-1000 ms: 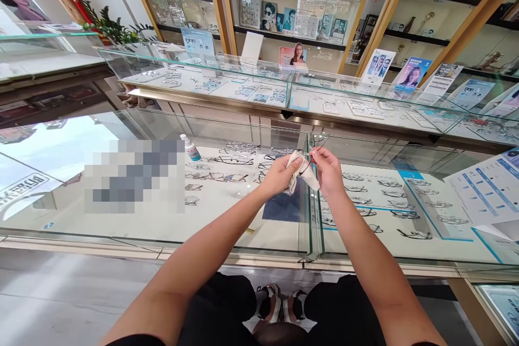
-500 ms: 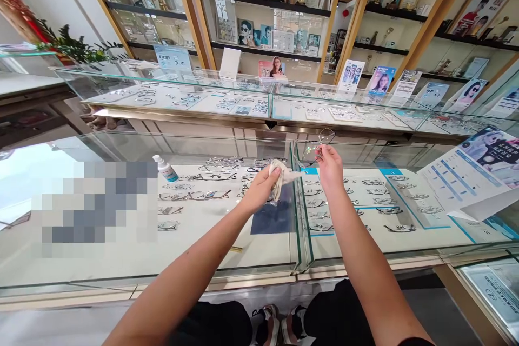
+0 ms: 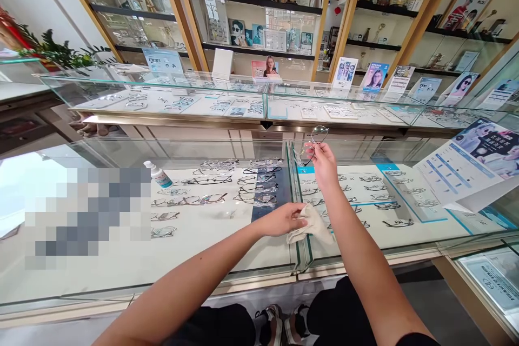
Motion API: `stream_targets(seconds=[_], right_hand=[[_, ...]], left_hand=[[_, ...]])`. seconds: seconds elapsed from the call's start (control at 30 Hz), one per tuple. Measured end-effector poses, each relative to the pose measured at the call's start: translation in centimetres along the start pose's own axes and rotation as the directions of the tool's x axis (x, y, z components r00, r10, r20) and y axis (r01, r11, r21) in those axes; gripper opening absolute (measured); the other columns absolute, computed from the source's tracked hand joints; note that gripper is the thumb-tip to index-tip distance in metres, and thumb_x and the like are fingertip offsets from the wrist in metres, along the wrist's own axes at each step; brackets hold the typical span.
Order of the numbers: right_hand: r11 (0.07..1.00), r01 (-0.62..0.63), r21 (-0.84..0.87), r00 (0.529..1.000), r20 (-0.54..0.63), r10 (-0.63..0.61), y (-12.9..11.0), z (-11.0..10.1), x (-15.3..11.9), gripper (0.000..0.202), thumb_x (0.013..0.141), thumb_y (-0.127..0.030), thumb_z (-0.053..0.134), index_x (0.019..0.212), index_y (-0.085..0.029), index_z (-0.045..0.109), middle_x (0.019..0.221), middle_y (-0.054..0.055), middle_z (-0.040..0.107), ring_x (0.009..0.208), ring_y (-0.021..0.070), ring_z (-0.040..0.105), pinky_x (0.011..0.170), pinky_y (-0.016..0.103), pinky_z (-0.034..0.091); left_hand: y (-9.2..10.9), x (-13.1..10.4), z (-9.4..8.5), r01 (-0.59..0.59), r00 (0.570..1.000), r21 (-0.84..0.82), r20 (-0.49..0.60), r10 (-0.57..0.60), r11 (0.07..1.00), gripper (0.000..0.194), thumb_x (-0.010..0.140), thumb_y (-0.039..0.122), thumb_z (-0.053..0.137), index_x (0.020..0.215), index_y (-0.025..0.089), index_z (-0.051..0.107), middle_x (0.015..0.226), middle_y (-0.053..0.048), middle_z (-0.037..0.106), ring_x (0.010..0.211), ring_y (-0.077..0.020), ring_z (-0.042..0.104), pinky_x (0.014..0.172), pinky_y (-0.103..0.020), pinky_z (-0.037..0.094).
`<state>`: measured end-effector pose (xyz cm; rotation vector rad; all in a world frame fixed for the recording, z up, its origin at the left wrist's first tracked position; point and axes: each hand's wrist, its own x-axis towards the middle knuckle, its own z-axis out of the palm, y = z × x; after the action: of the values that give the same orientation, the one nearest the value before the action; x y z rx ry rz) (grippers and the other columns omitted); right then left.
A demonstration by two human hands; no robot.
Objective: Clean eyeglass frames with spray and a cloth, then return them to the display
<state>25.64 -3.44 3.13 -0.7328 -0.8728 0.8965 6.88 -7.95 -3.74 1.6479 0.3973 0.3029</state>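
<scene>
My right hand (image 3: 325,165) holds a pair of thin-rimmed eyeglasses (image 3: 320,133) up above the glass showcase, one lens raised over the fingers. Part of the frame is hidden behind those fingers. Lower and to the left, my left hand (image 3: 284,220) pinches a cream cleaning cloth (image 3: 310,224), which hangs loosely over the seam between two case sections. Cloth and eyeglasses are apart. Beneath the glass lie rows of spectacle frames (image 3: 211,179), with a dark blue panel (image 3: 263,212) under some of them.
A white spray bottle (image 3: 158,174) stands on the left of the glass counter (image 3: 227,273). To the right is a folded printed display card (image 3: 466,167). A second showcase (image 3: 182,116) runs across behind, bearing several upright cards. Shelves with framed pictures line the wall.
My left hand has moved down and right with the cloth, away from the eyeglasses, and the cloth now hangs more spread out. My right hand still holds the eyeglasses, nearly in place.
</scene>
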Motion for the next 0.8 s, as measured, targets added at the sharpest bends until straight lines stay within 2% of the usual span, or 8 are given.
stream_targets(seconds=[0.13, 0.33, 0.4, 0.47, 0.53, 0.6, 0.67, 0.8], right_hand=[[0.999, 0.022, -0.044, 1.000, 0.021, -0.021, 0.1, -0.1, -0.1, 0.035, 0.086, -0.055, 0.081, 0.088, -0.027, 0.060, 0.109, 0.003, 0.080, 0.091, 0.0171, 0.069, 0.081, 0.032, 0.053], [0.985, 0.066, -0.159, 0.998, 0.035, -0.061, 0.3, -0.1, -0.1, 0.029, 0.091, -0.054, 0.074, 0.092, -0.027, 0.062, 0.106, 0.004, 0.080, 0.095, 0.0196, 0.070, 0.086, 0.036, 0.055], [0.969, 0.099, -0.224, 0.994, 0.070, -0.085, 0.2, -0.2, -0.1, 0.026, 0.093, -0.052, 0.071, 0.094, -0.027, 0.063, 0.105, 0.004, 0.080, 0.096, 0.0202, 0.070, 0.091, 0.037, 0.054], [0.941, 0.155, -0.302, 0.982, 0.150, -0.113, 0.0, -0.1, -0.3, 0.025, 0.095, -0.052, 0.068, 0.095, -0.027, 0.064, 0.102, 0.004, 0.079, 0.099, 0.0216, 0.070, 0.097, 0.039, 0.053], [0.893, 0.206, -0.401, 0.961, 0.252, -0.109, -0.5, 0.1, -0.7, 0.026, 0.097, -0.053, 0.065, 0.094, -0.027, 0.064, 0.100, 0.004, 0.078, 0.101, 0.0236, 0.070, 0.102, 0.042, 0.051], [0.831, 0.240, -0.501, 0.937, 0.343, -0.064, -1.0, 0.4, -1.2, 0.027, 0.099, -0.054, 0.062, 0.094, -0.028, 0.064, 0.101, 0.005, 0.077, 0.103, 0.0254, 0.069, 0.104, 0.044, 0.049], [0.781, 0.263, -0.567, 0.909, 0.416, -0.003, -1.5, 0.7, -1.7, 0.027, 0.102, -0.053, 0.059, 0.093, -0.028, 0.063, 0.101, 0.006, 0.076, 0.103, 0.0266, 0.068, 0.104, 0.045, 0.048], [0.733, 0.281, -0.620, 0.853, 0.512, 0.106, -2.0, 1.2, -2.3, 0.026, 0.103, -0.050, 0.057, 0.091, -0.027, 0.063, 0.099, 0.007, 0.073, 0.101, 0.0273, 0.065, 0.101, 0.045, 0.048]], left_hand=[[1.2, -0.6, 0.1, -0.035, 0.989, 0.444, -0.114, 0.095, 0.895, 0.040, 0.101, 0.055, 0.061, 0.115, 0.019, 0.072, 0.094, -0.004, 0.072, 0.081, -0.0180, 0.063, 0.074, -0.029, 0.045], [3.0, -1.4, -1.3, -0.088, 0.905, 0.717, -0.232, 0.356, 0.692, 0.035, 0.108, 0.047, 0.051, 0.124, 0.023, 0.070, 0.118, -0.009, 0.077, 0.107, -0.0244, 0.072, 0.092, -0.037, 0.053], [3.2, -1.6, -2.4, -0.064, 0.807, 0.788, -0.320, 0.496, 0.612, 0.029, 0.108, 0.043, 0.053, 0.123, 0.023, 0.068, 0.120, -0.010, 0.076, 0.112, -0.0257, 0.071, 0.098, -0.041, 0.053], [3.4, -1.8, -3.7, -0.014, 0.646, 0.850, -0.394, 0.654, 0.526, 0.031, 0.105, 0.040, 0.059, 0.130, 0.023, 0.064, 0.129, -0.012, 0.072, 0.124, -0.0282, 0.067, 0.107, -0.046, 0.051], [3.7, -2.1, -5.1, 0.051, 0.486, 0.888, -0.422, 0.765, 0.457, 0.048, 0.100, 0.039, 0.068, 0.143, 0.023, 0.057, 0.140, -0.016, 0.066, 0.134, -0.0309, 0.061, 0.115, -0.050, 0.048], [3.9, -2.4, -6.4, 0.108, 0.387, 0.910, -0.409, 0.826, 0.400, 0.066, 0.095, 0.041, 0.076, 0.153, 0.023, 0.049, 0.150, -0.020, 0.058, 0.142, -0.0339, 0.055, 0.118, -0.053, 0.046], [4.1, -2.6, -7.5, 0.151, 0.362, 0.929, -0.370, 0.856, 0.337, 0.078, 0.090, 0.045, 0.081, 0.157, 0.025, 0.045, 0.158, -0.022, 0.051, 0.147, -0.0371, 0.050, 0.120, -0.056, 0.044], [3.8, -2.8, -8.5, 0.218, 0.427, 0.951, -0.296, 0.854, 0.221, 0.083, 0.088, 0.053, 0.082, 0.158, 0.027, 0.047, 0.163, -0.022, 0.048, 0.155, -0.0410, 0.042, 0.124, -0.059, 0.034]])
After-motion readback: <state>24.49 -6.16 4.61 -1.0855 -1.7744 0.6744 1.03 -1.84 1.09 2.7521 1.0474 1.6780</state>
